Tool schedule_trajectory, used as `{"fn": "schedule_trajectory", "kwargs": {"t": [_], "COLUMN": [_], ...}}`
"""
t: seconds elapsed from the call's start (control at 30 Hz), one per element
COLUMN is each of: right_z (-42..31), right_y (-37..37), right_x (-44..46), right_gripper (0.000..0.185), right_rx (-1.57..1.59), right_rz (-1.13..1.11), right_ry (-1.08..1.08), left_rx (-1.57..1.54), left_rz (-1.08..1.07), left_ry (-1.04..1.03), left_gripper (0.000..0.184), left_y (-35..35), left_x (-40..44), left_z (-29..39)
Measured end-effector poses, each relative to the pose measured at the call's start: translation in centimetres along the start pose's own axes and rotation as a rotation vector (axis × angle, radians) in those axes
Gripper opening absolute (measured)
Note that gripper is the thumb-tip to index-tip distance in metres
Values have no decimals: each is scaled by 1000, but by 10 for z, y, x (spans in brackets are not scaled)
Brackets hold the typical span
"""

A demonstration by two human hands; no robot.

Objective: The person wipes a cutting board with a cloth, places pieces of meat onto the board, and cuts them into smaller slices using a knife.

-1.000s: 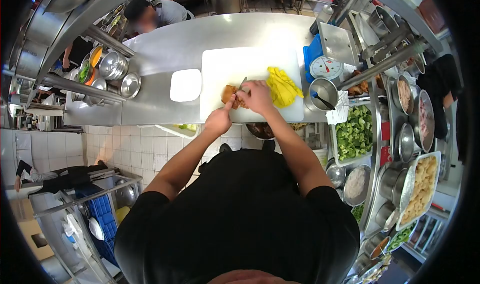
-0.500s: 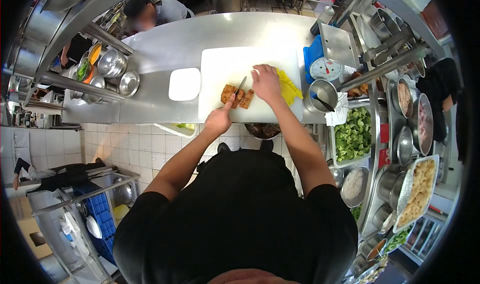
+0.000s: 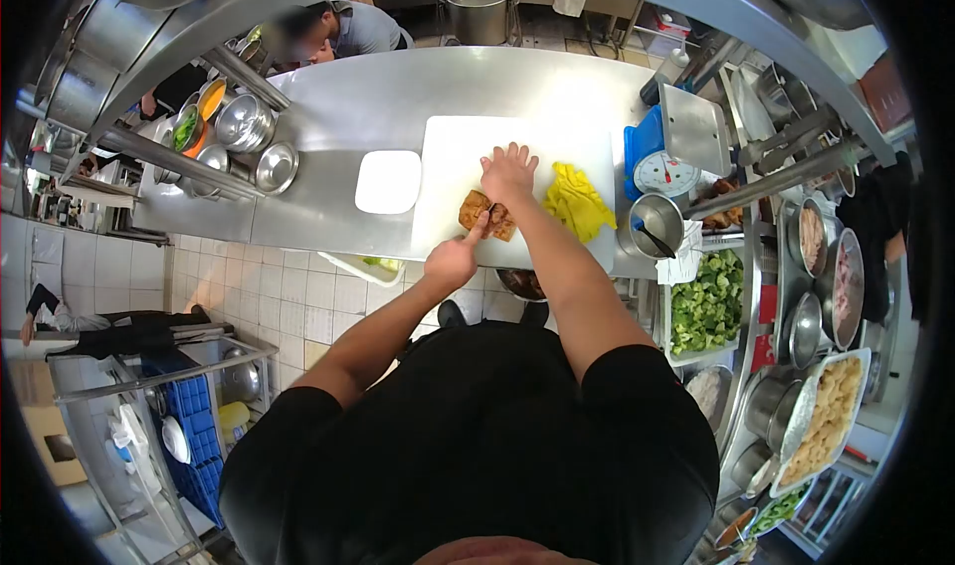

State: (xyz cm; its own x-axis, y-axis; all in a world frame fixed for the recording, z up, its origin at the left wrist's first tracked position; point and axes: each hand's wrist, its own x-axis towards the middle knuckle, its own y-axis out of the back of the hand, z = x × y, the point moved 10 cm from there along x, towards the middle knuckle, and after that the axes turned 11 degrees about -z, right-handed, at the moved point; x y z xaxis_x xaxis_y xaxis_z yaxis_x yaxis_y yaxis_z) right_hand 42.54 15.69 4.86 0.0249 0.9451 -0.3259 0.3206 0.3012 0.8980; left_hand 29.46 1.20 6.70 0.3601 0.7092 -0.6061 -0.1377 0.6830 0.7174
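Note:
Pieces of crisp browned food, perhaps roast meat, lie on the white cutting board. My left hand is closed at the board's near edge, its index finger stretched forward onto the food. It holds a knife, whose blade is now mostly hidden by the food and my hands. Just beyond the pieces, my right hand is spread with fingers pointing away, its palm low over the board; whether it presses on the blade I cannot tell. A crumpled yellow cloth lies to its right.
Left of the board sits a white square dish. A blue scale and a metal pot with a dark-handled utensil stand to the right. Metal bowls are at the left. A tray of chopped greens is lower right. Another person leans across the counter.
My right hand has moved left from beside the pieces to just beyond them, fingers spreading. The knife blade, visible before, is now covered. The whole view has shifted slightly.

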Motion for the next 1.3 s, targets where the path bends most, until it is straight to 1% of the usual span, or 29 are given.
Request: {"fn": "schedule_trajectory", "kwargs": {"t": [0.07, 0.1, 0.17, 0.2, 0.3, 0.33, 0.4, 0.47, 0.5, 0.57, 0.67, 0.73, 0.87, 0.93, 1.07, 1.17, 1.3], "right_z": [0, 3, 6, 5, 5, 7, 15, 7, 5, -8, -6, -4, 3, 3, -2, -8, -20], "right_y": [-2, -12, -4, -8, 0, 11, 31, 41, 36, 15, -8, -13, -21, -18, -15, -17, -11], "right_x": [-4, -11, -2, 0, -5, -14, -35, -82, -112, -153, -176, -178, -178, -183, -187, -180, -174], "right_gripper": [52, 53, 53, 55, 49, 45, 38, 32, 30, 29, 32, 34, 35, 33, 32, 32, 30], "right_rx": [-90, -49, 27, 26, 74, 217, 509, 362, 289, 131, 10, 7, -18, -5, 33, 36, -7], "right_rz": [72, 50, 54, -1, 75, 195, 438, 363, 319, 286, 330, 304, 277, 334, 377, 337, 363], "right_ry": [20, 9, -6, -4, -29, 22, 131, 253, 308, 504, 531, 509, 483, 508, 534, 562, 566], "left_rx": [8, 17, 46, 52, 34, 22, 3, -14, -21, -34, -26, 14, -5, -43, -63, -60, -62], "left_rz": [42, 64, 117, 113, 148, 166, 135, 118, 104, 81, 64, 72, 155, 219, 179, 145, 108], "left_ry": [-41, -63, -107, -112, -135, -145, -118, -102, -101, -102, -100, -106, -107, -125, -90, -76, -32], "left_gripper": [93, 92, 91, 91, 90, 89, 92, 93, 93, 92, 92, 93, 94, 95, 94, 94, 91], "left_y": [-5, -6, 5, -3, -7, -6, -7, -3, -4, -1, 5, 8, 7, 1, -5, -3, 0], "left_x": [5, -2, 6, 5, 8, 8, 10, 14, 12, 11, 9, 7, -8, -15, -10, -1, -2], "left_z": [2, 2, 1, -3, -13, -13, -17, -21, -21, -18, -16, -14, -11, -21, -33, -33, -28]}}
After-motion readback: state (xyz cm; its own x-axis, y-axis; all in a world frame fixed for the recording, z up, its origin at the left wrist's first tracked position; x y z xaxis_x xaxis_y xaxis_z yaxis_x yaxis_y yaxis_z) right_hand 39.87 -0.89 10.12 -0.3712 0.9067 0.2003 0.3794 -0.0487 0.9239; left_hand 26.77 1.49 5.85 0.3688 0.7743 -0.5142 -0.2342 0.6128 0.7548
